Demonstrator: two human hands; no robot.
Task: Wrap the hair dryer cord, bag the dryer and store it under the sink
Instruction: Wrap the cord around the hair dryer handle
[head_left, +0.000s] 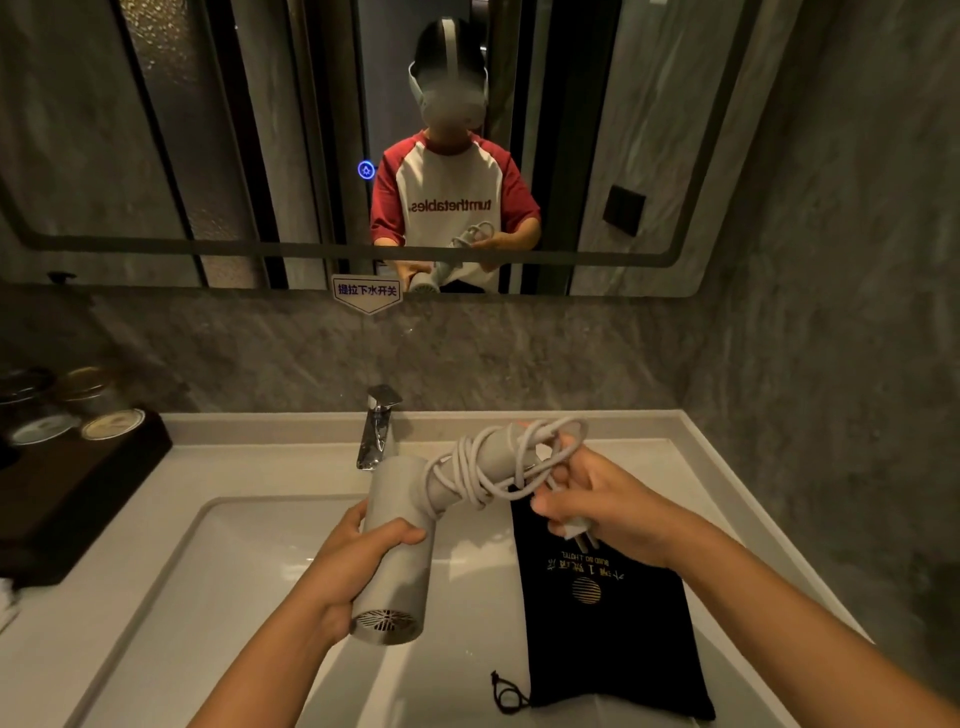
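Hair dryer above the sink, bag to its right, faucet behind.

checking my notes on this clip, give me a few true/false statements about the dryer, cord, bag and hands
1. The left hand grips the barrel of the hair dryer. True.
2. The cord hangs straight down into the sink. False: it is looped around the dryer's handle, with the right hand holding the plug end.
3. The black bag lies flat on the counter to the right of the basin. True.
4. The dryer is already inside the bag. False: it is held in the air above the sink, outside the bag.
5. The faucet is running water. False: no water stream shows.
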